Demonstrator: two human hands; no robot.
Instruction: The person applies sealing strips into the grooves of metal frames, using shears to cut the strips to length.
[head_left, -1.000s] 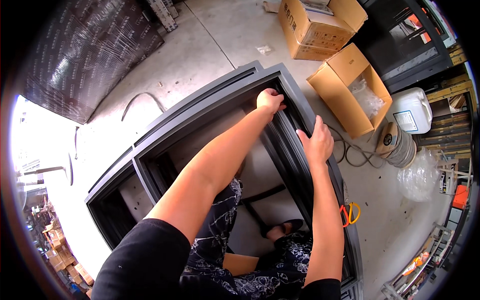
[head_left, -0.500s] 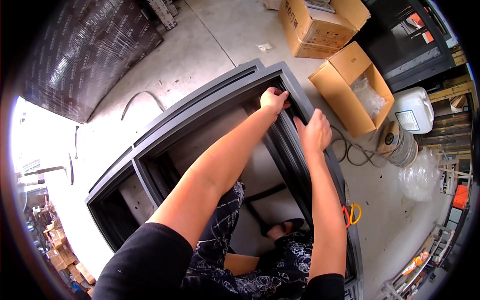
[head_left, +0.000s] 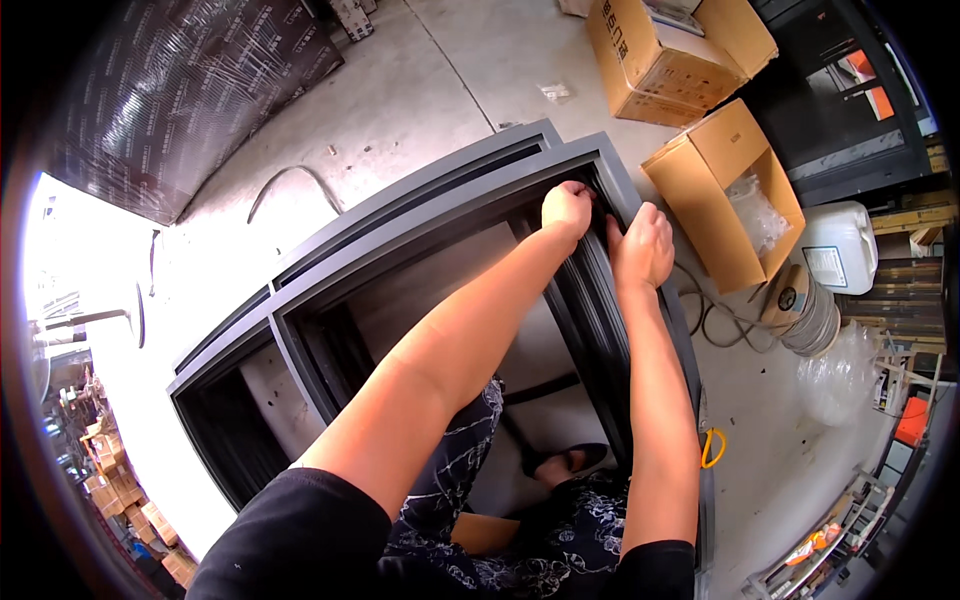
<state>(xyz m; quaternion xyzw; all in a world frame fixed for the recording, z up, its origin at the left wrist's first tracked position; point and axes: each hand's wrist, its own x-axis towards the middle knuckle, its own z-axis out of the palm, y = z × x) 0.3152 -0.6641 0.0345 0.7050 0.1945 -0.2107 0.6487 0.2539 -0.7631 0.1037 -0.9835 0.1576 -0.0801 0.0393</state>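
A large dark grey window frame, split by a crossbar, lies around my legs. My left hand reaches across its opening to the inner channel near the far right corner. Those fingers are closed in a pinch, and what they hold, if anything, is hidden. Just nearer to me, my right hand is wrapped over the outer edge of the right side, with the thumb on the inner side. Beside my right forearm shows a yellow-orange scissors handle; the rest of the scissors is hidden.
Open cardboard boxes stand beyond the right side, near a white jug, a spool of grey cord and clear plastic wrap. A wrapped dark stack is at the far left. A loose cord lies on the floor.
The view has shifted, so the frame and boxes appear farther right. My right hand has slid along the frame's side toward the far corner. My left hand stays near that corner, fingers more curled.
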